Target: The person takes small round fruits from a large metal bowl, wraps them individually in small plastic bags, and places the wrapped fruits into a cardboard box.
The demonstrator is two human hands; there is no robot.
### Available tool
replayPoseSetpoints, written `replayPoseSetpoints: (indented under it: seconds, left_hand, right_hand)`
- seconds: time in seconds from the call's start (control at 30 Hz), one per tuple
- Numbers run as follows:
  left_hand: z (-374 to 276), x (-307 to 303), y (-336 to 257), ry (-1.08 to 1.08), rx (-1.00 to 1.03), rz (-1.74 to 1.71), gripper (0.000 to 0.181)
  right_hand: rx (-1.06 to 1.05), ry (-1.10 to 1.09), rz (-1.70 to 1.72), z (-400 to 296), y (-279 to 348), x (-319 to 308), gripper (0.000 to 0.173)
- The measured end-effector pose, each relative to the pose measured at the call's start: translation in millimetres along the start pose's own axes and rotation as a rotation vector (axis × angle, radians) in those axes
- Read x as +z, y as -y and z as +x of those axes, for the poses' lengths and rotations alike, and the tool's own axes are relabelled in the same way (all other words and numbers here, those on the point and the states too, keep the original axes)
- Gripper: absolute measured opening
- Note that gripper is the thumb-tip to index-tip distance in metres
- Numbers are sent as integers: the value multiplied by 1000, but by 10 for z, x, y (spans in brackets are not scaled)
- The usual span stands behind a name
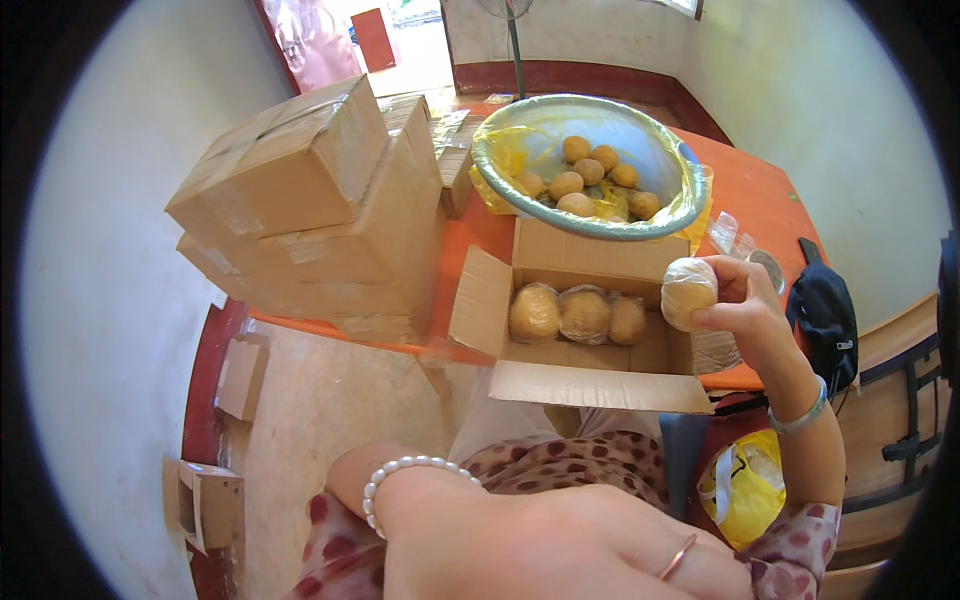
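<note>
My right hand pinches a round yellow-brown fruit wrapped in clear plastic film above the right end of an open cardboard box. Inside that box, three plastic-wrapped fruits lie in a row at the left and middle. Behind it, a large basin lined with yellow plastic holds several round brown fruits without visible wrapping. Close to the camera is my left hand, back upward, with a ring on one finger; its fingertips are hidden, so whether it holds anything does not show.
Large closed cardboard boxes are stacked at the left of the orange table. A black bag lies at its right edge, near a roll of clear tape. A yellow plastic bag is below. Smaller cartons stand on the floor.
</note>
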State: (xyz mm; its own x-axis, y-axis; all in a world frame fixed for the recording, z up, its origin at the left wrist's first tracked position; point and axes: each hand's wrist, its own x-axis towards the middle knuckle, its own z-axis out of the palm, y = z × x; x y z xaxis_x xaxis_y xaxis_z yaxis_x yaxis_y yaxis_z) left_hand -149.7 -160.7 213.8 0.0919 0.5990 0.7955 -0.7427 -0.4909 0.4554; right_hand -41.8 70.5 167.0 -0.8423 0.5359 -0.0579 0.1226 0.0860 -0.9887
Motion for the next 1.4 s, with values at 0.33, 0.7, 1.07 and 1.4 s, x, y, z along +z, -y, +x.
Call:
replayPoseSetpoints:
  seconds: [0.33, 0.7, 1.07, 1.4]
  left_hand:
    - [141, -620, -192, -288, -464, 1112, 26]
    - [243, -1371, 393, -517, -867, 337, 56]
    - [194, -1487, 766, -719, -1109, 664, 38]
    - [286, -1636, 1032, -652, -1427, 945, 42]
  right_hand:
    - [-8, 67, -8, -10, -35, 8, 45]
    - [-122, 122, 159, 0, -36, -67, 46]
    - [-259, -59, -464, 11, -175, -354, 47]
    - [-359, -191, -619, -172, -397, -583, 48]
